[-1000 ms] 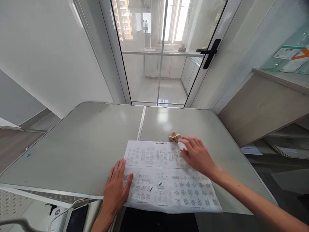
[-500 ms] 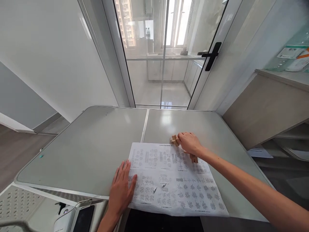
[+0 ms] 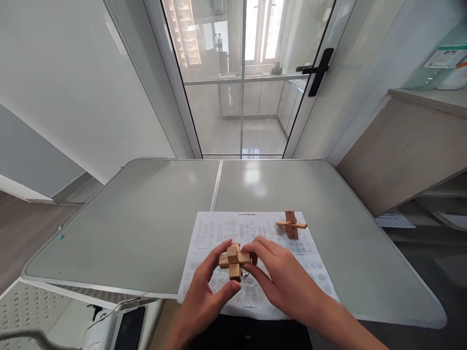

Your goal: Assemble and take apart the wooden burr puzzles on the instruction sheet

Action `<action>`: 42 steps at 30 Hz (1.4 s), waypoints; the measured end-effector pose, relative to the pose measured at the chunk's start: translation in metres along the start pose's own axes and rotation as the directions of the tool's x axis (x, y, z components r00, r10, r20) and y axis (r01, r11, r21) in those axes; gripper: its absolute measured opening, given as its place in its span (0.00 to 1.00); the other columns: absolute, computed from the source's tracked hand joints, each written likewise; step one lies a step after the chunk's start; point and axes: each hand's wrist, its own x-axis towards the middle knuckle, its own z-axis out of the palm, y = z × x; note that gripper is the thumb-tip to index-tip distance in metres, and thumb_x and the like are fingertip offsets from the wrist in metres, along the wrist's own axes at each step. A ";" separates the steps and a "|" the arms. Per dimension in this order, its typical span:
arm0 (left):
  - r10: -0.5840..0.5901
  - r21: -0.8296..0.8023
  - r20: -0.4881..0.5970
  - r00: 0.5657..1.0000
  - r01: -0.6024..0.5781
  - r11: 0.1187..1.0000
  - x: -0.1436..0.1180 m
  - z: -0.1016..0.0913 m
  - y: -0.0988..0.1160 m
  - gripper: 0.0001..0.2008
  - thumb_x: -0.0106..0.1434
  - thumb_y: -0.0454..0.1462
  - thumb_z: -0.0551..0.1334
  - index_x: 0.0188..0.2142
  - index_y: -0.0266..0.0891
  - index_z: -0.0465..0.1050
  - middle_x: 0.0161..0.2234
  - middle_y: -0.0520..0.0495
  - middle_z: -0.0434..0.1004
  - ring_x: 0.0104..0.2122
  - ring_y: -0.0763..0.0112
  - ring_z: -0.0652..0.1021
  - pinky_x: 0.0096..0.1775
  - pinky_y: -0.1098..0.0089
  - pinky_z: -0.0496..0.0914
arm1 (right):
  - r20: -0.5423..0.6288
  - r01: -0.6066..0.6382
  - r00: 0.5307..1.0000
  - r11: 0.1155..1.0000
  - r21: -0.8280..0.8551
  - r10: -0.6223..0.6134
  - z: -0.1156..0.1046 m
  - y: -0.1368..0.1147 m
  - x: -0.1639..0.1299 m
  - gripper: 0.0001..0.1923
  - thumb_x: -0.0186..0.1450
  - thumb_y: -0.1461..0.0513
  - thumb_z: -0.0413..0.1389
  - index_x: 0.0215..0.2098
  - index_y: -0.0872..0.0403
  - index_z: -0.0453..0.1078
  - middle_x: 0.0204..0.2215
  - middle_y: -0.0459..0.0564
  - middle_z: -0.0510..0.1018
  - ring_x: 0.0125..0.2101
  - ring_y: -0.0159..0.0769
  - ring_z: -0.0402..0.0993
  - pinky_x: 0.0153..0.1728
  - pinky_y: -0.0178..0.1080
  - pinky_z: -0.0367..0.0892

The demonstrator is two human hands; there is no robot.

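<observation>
A light wooden burr puzzle [image 3: 234,261], made of interlocked blocks, is held up over the lower half of the printed sheet. My right hand [image 3: 280,272] pinches its right-hand block between thumb and fingers. On the other side, my left hand [image 3: 206,287] curls round it, index finger at the upper left and thumb against the lower block. A second wooden puzzle [image 3: 291,224], a darker upright piece crossed by a paler stick, sits on the top right part of the paper sheet [image 3: 204,238]. Rows of small diagrams cover the sheet; the hands hide part of it.
The grey folding table [image 3: 146,228] has a seam down its middle. A black phone [image 3: 129,328] and a white device [image 3: 100,330] lie at lower left. Beyond the table stands a glass door with a black handle [image 3: 319,72]; wooden shelves [image 3: 419,146] are at right.
My right hand has brought the light wooden burr puzzle from the sheet's far edge towards me. My left hand has left the paper and joined it. The view has tilted slightly.
</observation>
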 end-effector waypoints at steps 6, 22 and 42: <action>-0.040 -0.098 0.037 0.999 0.044 0.994 0.001 0.011 0.001 0.34 0.60 0.52 0.75 0.63 0.48 0.76 0.60 0.40 0.80 0.63 0.43 0.76 0.68 0.49 0.66 | -0.105 -0.066 0.991 0.987 0.146 0.082 0.010 -0.005 -0.028 0.07 0.78 0.62 0.53 0.53 0.46 0.68 0.39 0.49 0.78 0.35 0.42 0.80 0.35 0.46 0.79; -0.187 -0.230 0.147 0.971 0.218 0.949 0.004 0.042 -0.003 0.37 0.69 0.65 0.56 0.58 0.38 0.77 0.45 0.39 0.83 0.44 0.52 0.80 0.51 0.57 0.73 | -0.216 -0.071 0.970 0.978 0.198 0.114 0.018 0.002 -0.045 0.09 0.79 0.62 0.52 0.53 0.45 0.70 0.40 0.50 0.76 0.33 0.38 0.79 0.33 0.43 0.80; -0.451 -0.337 0.066 0.890 0.446 0.830 0.008 0.055 -0.012 0.35 0.71 0.65 0.55 0.48 0.37 0.81 0.27 0.47 0.74 0.31 0.65 0.72 0.37 0.66 0.68 | -0.073 -0.343 0.908 0.833 0.434 0.412 0.035 0.014 -0.054 0.13 0.76 0.60 0.58 0.58 0.44 0.73 0.47 0.47 0.83 0.48 0.41 0.81 0.52 0.45 0.77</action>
